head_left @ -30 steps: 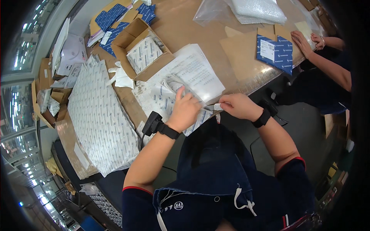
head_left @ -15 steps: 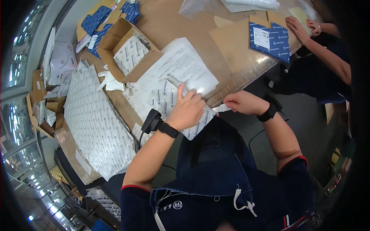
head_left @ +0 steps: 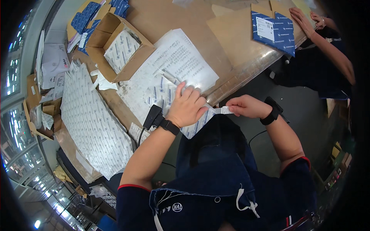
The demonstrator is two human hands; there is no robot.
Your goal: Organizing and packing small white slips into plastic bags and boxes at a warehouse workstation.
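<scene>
My left hand [head_left: 187, 106] lies with its fingers spread over a flat white wrapping packet [head_left: 197, 126] with a blue printed pattern, at the table's near edge. The packet's near corner juts past that edge, above my lap. At its right side my right hand [head_left: 248, 106] is closed in a pinch on the end of a short white strip [head_left: 222, 110]. The strip reaches from the packet to my fingertips. Under the packet's far part lies a large printed paper sheet [head_left: 194, 63], partly hidden by it.
An open cardboard box [head_left: 140, 57] holding patterned white packets [head_left: 122, 51] stands beyond my left hand. Stacked patterned wrapping sheets [head_left: 92, 119] cover the table's left. At the far right, another person's hand [head_left: 303, 23] rests beside a blue folded carton [head_left: 285, 36].
The view has shifted slightly, so the box and sheets sit further left. More of the white strip now shows between the packet and my right fingertips. My left hand stays on the packet.
</scene>
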